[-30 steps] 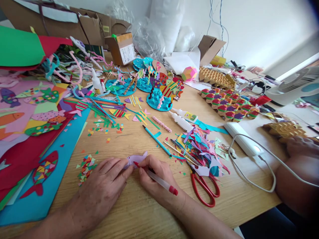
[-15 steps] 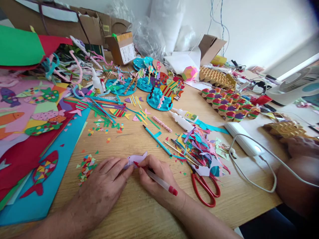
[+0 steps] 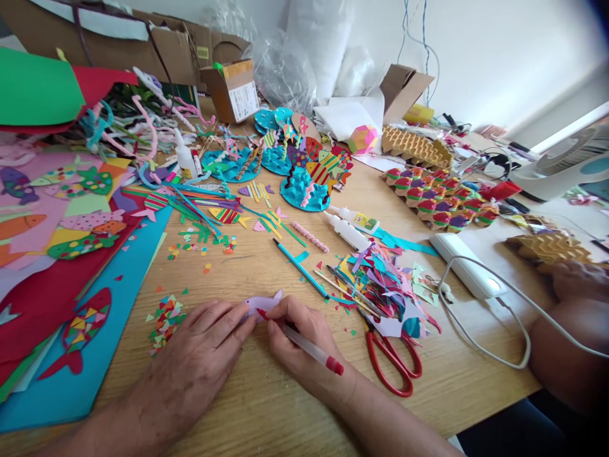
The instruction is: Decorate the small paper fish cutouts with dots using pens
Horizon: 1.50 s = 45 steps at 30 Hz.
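On the wooden table, a small light-purple paper fish (image 3: 257,303) lies between my hands, its tail pointing up and right. My left hand (image 3: 207,352) rests palm down, with its index finger and thumb pinning the fish's head end. Pinched in my right hand (image 3: 302,343) is a red pen (image 3: 309,347) with a clear barrel and a red end cap. The pen's tip touches the fish's body or sits just over it. Close to my left hand is a pile of small coloured paper triangles (image 3: 167,320). Red-handled scissors (image 3: 391,365) lie right of my right hand.
Paper scraps (image 3: 385,282) cover the scissors' blades. Glue bottles (image 3: 349,232), a blue pen (image 3: 299,269) and striped paper fish (image 3: 223,216) lie beyond my hands. Coloured sheets (image 3: 114,355) are stacked left. At right are a white power strip (image 3: 466,265) with its cable and another person's arm (image 3: 573,317).
My right hand and the pen have shifted very slightly to the right along the fish. My left hand stays nearly still on the paper.
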Tool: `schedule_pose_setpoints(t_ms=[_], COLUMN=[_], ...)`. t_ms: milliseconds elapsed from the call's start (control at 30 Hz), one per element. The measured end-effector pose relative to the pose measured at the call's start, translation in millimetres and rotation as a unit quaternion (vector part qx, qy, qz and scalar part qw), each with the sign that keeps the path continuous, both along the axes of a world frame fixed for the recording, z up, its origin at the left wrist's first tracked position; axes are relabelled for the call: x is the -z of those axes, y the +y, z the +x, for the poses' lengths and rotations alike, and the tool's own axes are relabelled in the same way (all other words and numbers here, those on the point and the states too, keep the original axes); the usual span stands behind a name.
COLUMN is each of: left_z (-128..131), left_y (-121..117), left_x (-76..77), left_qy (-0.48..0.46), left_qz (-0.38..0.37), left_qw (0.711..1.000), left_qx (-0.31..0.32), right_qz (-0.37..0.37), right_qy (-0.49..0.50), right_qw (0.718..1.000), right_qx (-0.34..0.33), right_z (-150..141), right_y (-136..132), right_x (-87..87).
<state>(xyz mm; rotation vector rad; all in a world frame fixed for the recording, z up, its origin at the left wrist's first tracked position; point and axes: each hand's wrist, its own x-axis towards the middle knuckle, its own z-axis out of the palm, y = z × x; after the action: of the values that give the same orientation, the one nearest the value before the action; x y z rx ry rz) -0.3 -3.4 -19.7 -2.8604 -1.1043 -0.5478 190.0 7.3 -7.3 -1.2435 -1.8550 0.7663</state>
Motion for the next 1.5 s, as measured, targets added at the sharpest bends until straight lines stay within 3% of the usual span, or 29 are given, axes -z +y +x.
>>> schedule_pose_setpoints(t_ms=[233, 400, 600, 833, 1100, 1300, 1500], left_z=[-0.5, 2.8, 1.3, 0.2, 5.1, 6.2, 4.5], left_y=[-0.9, 0.9, -0.7, -1.3, -6.3, -7.3, -5.4], left_x=[-2.5, -11.5, -21.9, -14.0, -21.0, -16.6, -18.5], left_qy=[-0.005, -0.005, -0.02, -0.016, -0.026, -0.023, -0.027], left_qz=[0.015, 0.048, 0.053, 0.062, 0.059, 0.049, 0.044], left_qw=[1.0, 0.998, 0.996, 0.997, 0.996, 0.998, 0.997], left_qx=[0.006, 0.03, 0.069, 0.042, 0.058, 0.036, 0.057], right_qz=[-0.016, -0.016, 0.085, 0.122, 0.106, 0.086, 0.067], right_qy=[0.044, 0.013, -0.092, -0.119, -0.129, -0.139, -0.088], right_qw=[0.998, 0.998, 0.991, 0.985, 0.984, 0.985, 0.993], right_qx=[0.035, 0.064, 0.038, 0.0, -0.056, -0.064, -0.03], right_z=[2.9, 8.1, 16.1, 16.5, 17.0, 16.7, 14.5], right_y=[-0.4, -0.2, 9.5, 13.2, 8.1, 9.0, 8.0], right_x=[-1.9, -4.0, -5.4, 5.1, 3.4, 2.7, 1.0])
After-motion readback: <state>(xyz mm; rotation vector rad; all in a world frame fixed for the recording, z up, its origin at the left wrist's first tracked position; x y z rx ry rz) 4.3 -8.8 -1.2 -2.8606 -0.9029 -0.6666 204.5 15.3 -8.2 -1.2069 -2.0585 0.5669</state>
